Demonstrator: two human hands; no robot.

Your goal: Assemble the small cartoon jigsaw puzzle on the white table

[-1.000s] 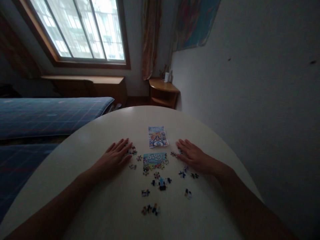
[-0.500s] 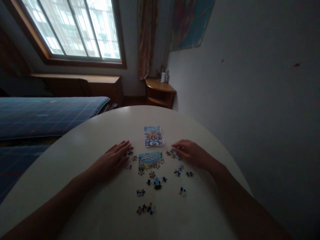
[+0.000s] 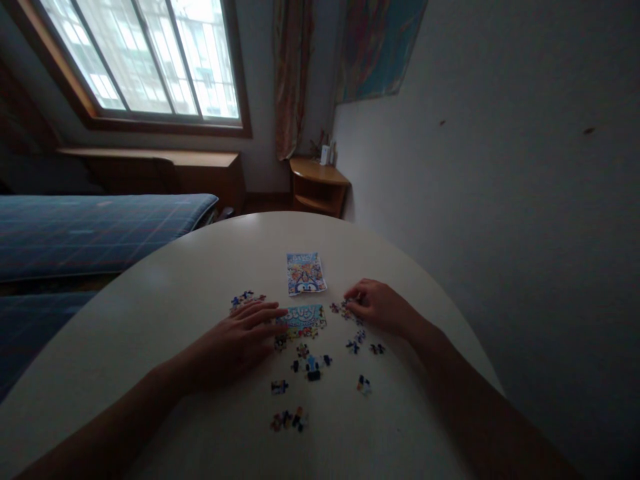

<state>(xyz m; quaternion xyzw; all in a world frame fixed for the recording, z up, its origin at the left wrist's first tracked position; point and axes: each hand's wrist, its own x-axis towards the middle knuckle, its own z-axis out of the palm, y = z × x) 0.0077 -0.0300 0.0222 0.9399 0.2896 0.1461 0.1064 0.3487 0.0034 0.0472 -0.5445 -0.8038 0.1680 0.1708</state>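
Observation:
My left hand (image 3: 245,333) is open and palm down, its fingers stretched over the left edge of a partly joined jigsaw puzzle (image 3: 307,319) with blue lettering. Just beyond those fingers lies a heap of loose puzzle pieces (image 3: 243,298). At the right, my right hand (image 3: 377,305) has thumb and fingers drawn together over another cluster of puzzle pieces (image 3: 340,308); what lies between the fingertips is hidden. A joined blue-and-black puzzle section (image 3: 313,365) lies below the main part. A short joined strip of pieces (image 3: 290,419) sits closest to me.
A printed puzzle packet (image 3: 306,275) lies beyond the puzzle on the round white table (image 3: 210,253). Single pieces lie about, such as a dark puzzle piece (image 3: 279,387) and a white-and-orange piece (image 3: 364,385). A plaid mattress (image 3: 100,233) stands left, a wall right.
My left hand has moved right and toward me, off the left heap and over the puzzle's left edge, uncovering the heap. My right hand stays over the right cluster, its fingers shifting slightly.

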